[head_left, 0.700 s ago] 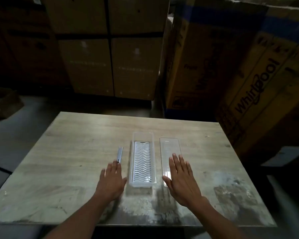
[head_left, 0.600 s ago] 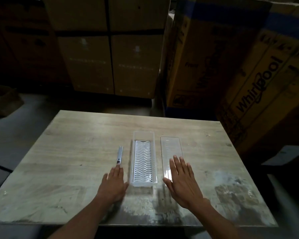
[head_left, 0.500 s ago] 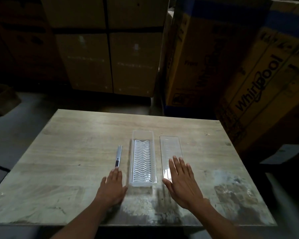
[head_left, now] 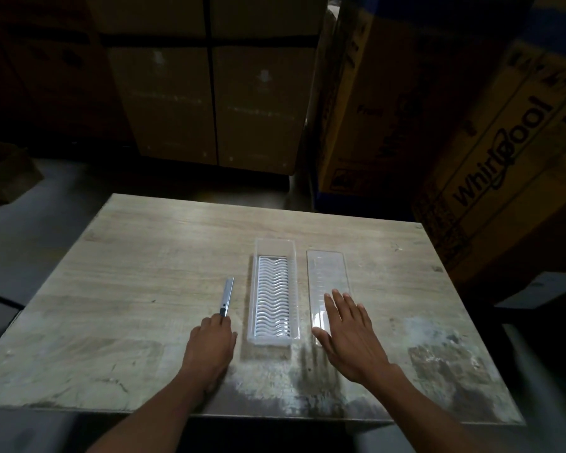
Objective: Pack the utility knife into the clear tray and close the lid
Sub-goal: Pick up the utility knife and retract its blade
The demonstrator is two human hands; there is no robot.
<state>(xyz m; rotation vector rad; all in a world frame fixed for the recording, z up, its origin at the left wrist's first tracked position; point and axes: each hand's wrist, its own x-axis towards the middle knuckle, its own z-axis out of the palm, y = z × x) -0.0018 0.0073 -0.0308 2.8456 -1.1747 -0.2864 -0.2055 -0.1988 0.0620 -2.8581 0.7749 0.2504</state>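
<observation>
Tall brown cardboard boxes [head_left: 209, 93] stand in the dark behind a pale, worn wooden table [head_left: 128, 256]. On it the slim grey utility knife [head_left: 227, 296] lies just left of the long clear plastic tray [head_left: 273, 291] with the white wavy insert, not yet inside. The left hand [head_left: 213, 341] touches the knife's near end — fingers curled, but I cannot tell if they pinch it. The right hand [head_left: 347, 328], fingers spread flat, rests on the clear flat lid [head_left: 327, 273] beside the tray. Packing and closing both remain, I judge.
</observation>
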